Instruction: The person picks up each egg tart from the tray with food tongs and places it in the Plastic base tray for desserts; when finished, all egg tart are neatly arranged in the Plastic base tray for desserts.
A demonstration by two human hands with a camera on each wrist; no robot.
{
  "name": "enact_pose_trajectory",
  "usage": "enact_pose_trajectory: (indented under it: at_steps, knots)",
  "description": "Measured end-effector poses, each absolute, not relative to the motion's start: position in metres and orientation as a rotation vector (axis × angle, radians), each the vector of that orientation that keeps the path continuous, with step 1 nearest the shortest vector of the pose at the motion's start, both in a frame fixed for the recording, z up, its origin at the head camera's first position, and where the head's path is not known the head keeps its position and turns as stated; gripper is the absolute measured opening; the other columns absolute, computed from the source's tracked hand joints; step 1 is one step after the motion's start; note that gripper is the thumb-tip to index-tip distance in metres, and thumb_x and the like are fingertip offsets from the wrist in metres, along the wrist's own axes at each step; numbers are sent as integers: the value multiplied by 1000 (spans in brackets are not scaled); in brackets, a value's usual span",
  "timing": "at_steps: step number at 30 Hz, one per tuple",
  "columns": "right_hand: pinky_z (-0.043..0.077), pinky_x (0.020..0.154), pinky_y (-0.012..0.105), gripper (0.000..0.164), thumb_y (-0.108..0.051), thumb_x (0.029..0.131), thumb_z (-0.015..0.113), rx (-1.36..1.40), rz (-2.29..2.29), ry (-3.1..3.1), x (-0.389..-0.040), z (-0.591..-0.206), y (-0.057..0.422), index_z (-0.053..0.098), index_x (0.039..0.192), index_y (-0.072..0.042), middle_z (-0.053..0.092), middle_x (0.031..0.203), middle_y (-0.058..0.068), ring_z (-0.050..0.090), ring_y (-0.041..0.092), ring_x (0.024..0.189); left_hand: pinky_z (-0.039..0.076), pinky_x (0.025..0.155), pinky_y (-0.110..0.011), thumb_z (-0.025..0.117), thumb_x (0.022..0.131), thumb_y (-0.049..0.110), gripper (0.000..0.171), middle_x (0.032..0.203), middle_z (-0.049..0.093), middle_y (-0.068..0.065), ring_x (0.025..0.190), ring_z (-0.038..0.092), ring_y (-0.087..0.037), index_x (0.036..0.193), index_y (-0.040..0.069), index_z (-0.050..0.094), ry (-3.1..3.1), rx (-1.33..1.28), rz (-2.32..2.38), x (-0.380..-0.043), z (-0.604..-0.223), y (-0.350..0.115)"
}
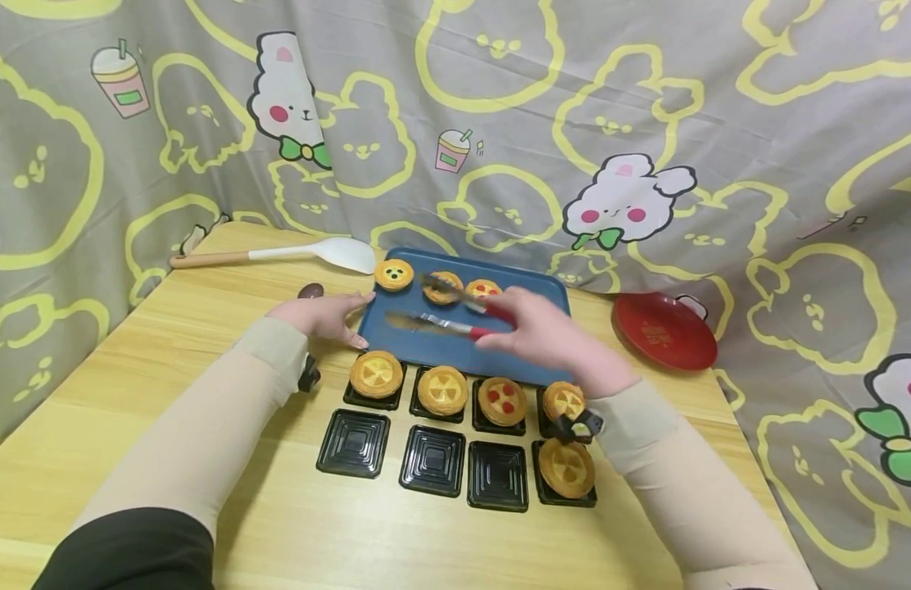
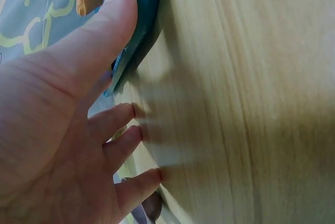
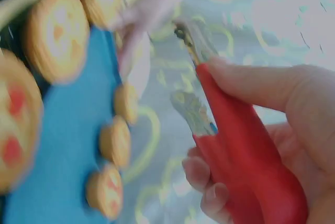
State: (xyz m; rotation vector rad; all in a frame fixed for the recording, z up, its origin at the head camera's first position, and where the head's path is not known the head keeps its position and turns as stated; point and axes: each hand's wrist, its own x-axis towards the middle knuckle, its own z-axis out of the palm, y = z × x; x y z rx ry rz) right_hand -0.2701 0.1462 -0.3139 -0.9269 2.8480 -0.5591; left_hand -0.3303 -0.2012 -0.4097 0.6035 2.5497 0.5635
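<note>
My right hand (image 1: 540,332) grips red-handled tongs (image 1: 444,322) above a blue tray (image 1: 463,348). Their metal arms stand apart with nothing between them, one arm overlapping the middle tart (image 1: 442,297) on the tray in the head view. Along the tray's back lie two more egg tarts, a face-patterned one (image 1: 393,275) at the left and a red-dotted one (image 1: 483,289). At the tray's left edge is my left hand (image 1: 324,318), fingers spread. In the left wrist view its thumb (image 2: 112,22) lies along the tray's rim and the other fingertips are at the wooden table.
Black square holders form two rows before the tray. Tarts sit in the whole back row and in the front row's right holder (image 1: 568,471); three front ones, such as the left holder (image 1: 354,442), are bare. A white spatula (image 1: 345,252) and red plate (image 1: 665,332) lie nearby.
</note>
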Motion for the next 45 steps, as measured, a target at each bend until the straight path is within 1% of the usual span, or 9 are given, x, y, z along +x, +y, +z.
enact_pose_trajectory:
  at_steps: [2, 6, 9, 12, 17, 23, 29, 36, 45]
  knots:
    - [47, 76, 42, 55, -37, 84, 80, -834, -582, 2909, -281, -309, 161, 65, 125, -4, 61, 101, 10, 54, 26, 88, 12, 116, -57, 75, 87, 38, 102, 158, 6, -32, 144, 13, -48, 158, 4, 9, 2552, 599, 561, -330, -410, -201]
    - [49, 90, 51, 71, -37, 87, 77, -549, -544, 2947, -301, -312, 192, 53, 136, 7, 60, 121, 23, 57, 36, 105, 12, 116, -57, 75, 87, 37, 102, 158, 6, -32, 144, 13, -47, 158, 5, 9, 2554, 593, 561, -331, -411, -202]
    - [48, 96, 53, 79, -40, 86, 77, -392, -508, 2919, -312, -324, 210, 47, 141, 8, 57, 131, 26, 56, 37, 112, 12, 116, -57, 75, 88, 36, 102, 158, 6, -32, 144, 13, -47, 158, 5, 8, 2553, 591, 559, -331, -411, -202]
    - [51, 91, 51, 77, -41, 85, 78, -367, -500, 2895, -320, -339, 220, 51, 137, 9, 61, 123, 25, 60, 36, 104, 12, 116, -57, 75, 88, 35, 102, 158, 6, -32, 144, 13, -47, 158, 5, 8, 2552, 592, 565, -330, -411, -202]
    - [52, 77, 44, 61, -35, 85, 79, -425, -505, 2881, -330, -359, 221, 62, 126, 6, 68, 102, 18, 60, 30, 85, 11, 116, -57, 75, 87, 36, 102, 157, 6, -33, 144, 12, -48, 158, 3, 10, 2555, 604, 577, -330, -411, -201]
    - [52, 83, 45, 66, -31, 87, 78, -439, -518, 2892, -333, -370, 218, 55, 135, 8, 66, 114, 22, 62, 29, 94, 8, 117, -56, 76, 86, 36, 103, 157, 5, -32, 145, 9, -47, 158, 3, 10, 2541, 593, 602, -330, -411, -201]
    - [51, 83, 45, 59, -27, 90, 74, -440, -548, 2912, -331, -370, 217, 56, 135, 7, 65, 115, 23, 60, 31, 95, 8, 117, -56, 75, 86, 37, 103, 158, 5, -31, 145, 8, -45, 158, 5, 9, 2542, 580, 594, -331, -413, -202]
    - [54, 76, 42, 61, -29, 89, 76, -487, -659, 2902, -306, -333, 207, 55, 139, 0, 64, 118, 17, 59, 29, 94, 9, 117, -56, 75, 86, 36, 103, 158, 5, -31, 145, 9, -46, 158, 5, 8, 2548, 585, 585, -330, -411, -202]
    - [51, 63, 32, 56, -28, 83, 82, -1030, -702, 2742, -229, -310, 159, 64, 132, -10, 63, 93, -8, 56, 13, 74, 9, 116, -57, 76, 84, 37, 105, 157, 5, -32, 144, 10, -47, 158, 4, 10, 2551, 591, 604, -331, -412, -203]
